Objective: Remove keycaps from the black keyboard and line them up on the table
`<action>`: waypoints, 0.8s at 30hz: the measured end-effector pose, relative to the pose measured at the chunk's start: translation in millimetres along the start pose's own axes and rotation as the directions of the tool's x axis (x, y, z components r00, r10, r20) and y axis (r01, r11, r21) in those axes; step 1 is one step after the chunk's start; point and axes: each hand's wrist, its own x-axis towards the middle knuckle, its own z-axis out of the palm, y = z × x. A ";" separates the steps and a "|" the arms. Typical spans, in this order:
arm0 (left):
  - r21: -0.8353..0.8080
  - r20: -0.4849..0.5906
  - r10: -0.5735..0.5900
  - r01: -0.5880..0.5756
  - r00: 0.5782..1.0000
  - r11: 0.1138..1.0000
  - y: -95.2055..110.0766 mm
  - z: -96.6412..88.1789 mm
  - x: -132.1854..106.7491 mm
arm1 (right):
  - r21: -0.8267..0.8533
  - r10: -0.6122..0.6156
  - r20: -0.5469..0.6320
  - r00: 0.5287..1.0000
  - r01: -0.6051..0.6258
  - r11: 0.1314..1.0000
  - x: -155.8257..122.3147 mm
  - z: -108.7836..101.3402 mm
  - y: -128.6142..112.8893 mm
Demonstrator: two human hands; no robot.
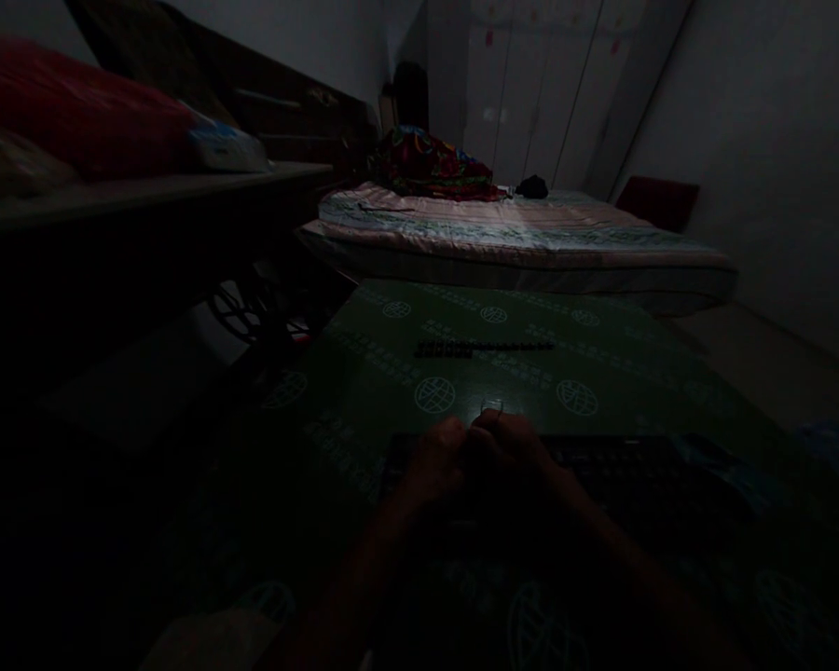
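Note:
A dark keyboard (622, 466) lies across the green table, in deep shadow. Over its left part, my left hand (439, 461) and my right hand (510, 443) are close together with fingers curled in. A thin wire loop, which looks like a wire keycap puller (491, 406), pokes out past the knuckles of my right hand. What my left fingers pinch, if anything, is hidden in the dark. Beyond the hands, several black keycaps (444, 349) sit in rows on the table.
The green table (364, 373) has white printed logos. A bluish thing (727, 466), too dark to name, lies by the keyboard's right end. A bed (531, 233) stands behind the table. On the left, a shelf (300, 171) carries a red bag (90, 112) and a box (227, 147).

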 end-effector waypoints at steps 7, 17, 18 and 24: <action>0.041 0.014 0.078 -0.079 0.997 0.996 -4.0 3.6 -0.1 | 0.074 0.002 -0.090 0.996 0.005 0.997 -3.6 4.6 2.6; -0.121 0.049 0.084 -0.078 0.995 0.990 -3.0 -2.7 -2.8 | 0.255 0.164 -0.028 0.986 -0.152 0.955 -6.3 -2.9 -2.7; -0.141 0.056 0.088 -0.080 0.995 0.987 -3.0 -4.6 -3.3 | 0.282 0.183 -0.025 0.983 -0.169 0.945 -6.3 -3.1 -4.2; -0.210 0.066 0.107 -0.091 0.992 0.973 -5.4 -10.3 -4.6 | 0.464 0.341 -0.117 0.933 -0.252 0.849 -6.8 3.7 -11.4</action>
